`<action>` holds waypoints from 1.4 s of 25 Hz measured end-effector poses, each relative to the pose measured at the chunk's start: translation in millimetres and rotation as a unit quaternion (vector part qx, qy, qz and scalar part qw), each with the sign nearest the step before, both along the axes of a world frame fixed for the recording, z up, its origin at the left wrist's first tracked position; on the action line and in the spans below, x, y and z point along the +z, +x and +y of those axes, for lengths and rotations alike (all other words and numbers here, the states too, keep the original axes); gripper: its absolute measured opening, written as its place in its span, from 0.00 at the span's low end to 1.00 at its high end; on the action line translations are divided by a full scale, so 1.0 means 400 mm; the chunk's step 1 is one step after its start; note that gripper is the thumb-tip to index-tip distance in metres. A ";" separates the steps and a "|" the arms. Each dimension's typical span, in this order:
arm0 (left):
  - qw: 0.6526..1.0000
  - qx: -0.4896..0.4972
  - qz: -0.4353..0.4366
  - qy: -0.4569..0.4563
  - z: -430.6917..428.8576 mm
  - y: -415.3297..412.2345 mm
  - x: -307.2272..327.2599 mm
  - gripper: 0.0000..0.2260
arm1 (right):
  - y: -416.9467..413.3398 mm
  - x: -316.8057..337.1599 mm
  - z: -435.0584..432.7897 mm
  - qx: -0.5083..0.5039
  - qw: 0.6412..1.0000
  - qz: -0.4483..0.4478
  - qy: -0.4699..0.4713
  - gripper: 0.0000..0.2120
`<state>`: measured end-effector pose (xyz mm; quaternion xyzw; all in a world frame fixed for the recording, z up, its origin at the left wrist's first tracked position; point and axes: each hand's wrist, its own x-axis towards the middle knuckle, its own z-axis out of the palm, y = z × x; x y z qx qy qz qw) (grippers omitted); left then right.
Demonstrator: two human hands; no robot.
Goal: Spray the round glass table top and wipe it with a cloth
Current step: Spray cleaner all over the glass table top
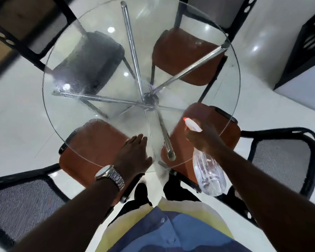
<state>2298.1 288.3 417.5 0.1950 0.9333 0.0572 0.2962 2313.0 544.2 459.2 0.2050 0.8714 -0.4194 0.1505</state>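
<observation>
- My left hand (135,153) lies flat on the round glass counter (189,99) near its near edge, with the fingers straight, close together and pointing away from me.
- A metal watch (110,176) sits on that wrist.
- My right hand (204,139) grips the neck of the spray bottle (209,173) and holds it over the right near part of the glass. The white trigger head with its red tip points toward the middle, and the clear body hangs back toward me, tilted.
- The bottle is in the air, not standing on the glass.
- Fine droplets (76,73) cover the left side of the glass. The far right side looks clearer, with only light streaks.
- Under the glass, chrome legs (133,51) spread out from a hub near the middle.
- Four chairs are pushed in beneath the glass: brown seats at near left (91,142), near right and far right, and a black seat (91,59) at far left.
- The mesh chair backs (16,202) stand on either side of me.
- My blue buttoned shirt (171,233) shows at the bottom, and the floor (16,124) is pale and glossy.
</observation>
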 end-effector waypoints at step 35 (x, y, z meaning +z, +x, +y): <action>0.987 -0.144 -0.027 0.063 0.059 0.027 -0.075 0.39 | 0.284 -0.132 0.043 -0.132 0.975 0.153 0.089 0.11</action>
